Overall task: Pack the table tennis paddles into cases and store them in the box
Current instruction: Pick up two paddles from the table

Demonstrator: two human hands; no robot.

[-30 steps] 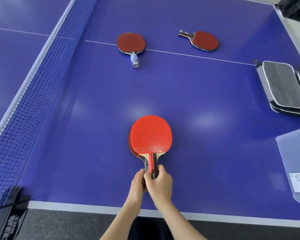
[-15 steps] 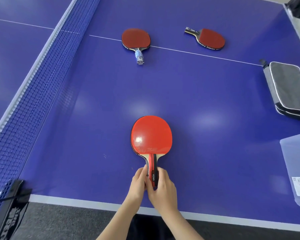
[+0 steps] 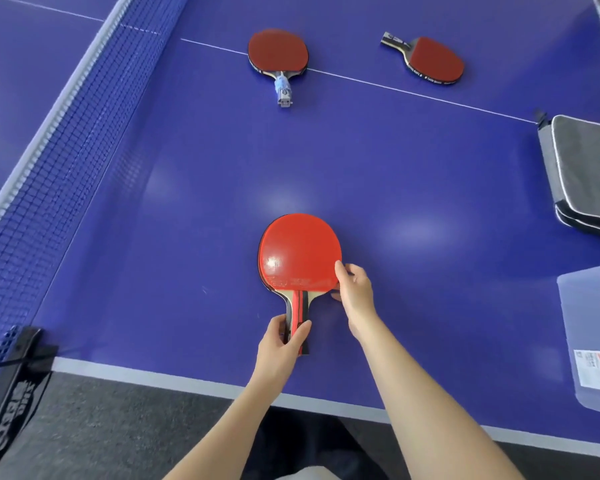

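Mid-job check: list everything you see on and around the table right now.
near paddle: one seen, bright red, front centre; dark edge beneath, maybe a second
blue-handled paddle: one, dark red, far centre
far right paddle: one, dark red, far right
cases: stacked, grey, right edge; count unclear
box: one, clear plastic, near right
net: one, blue, left
table: one, blue
left hand: grips near paddle's handle
right hand: pinches its blade edge

Red paddle (image 3: 298, 252); blue table (image 3: 395, 174); grey cases (image 3: 584, 168).
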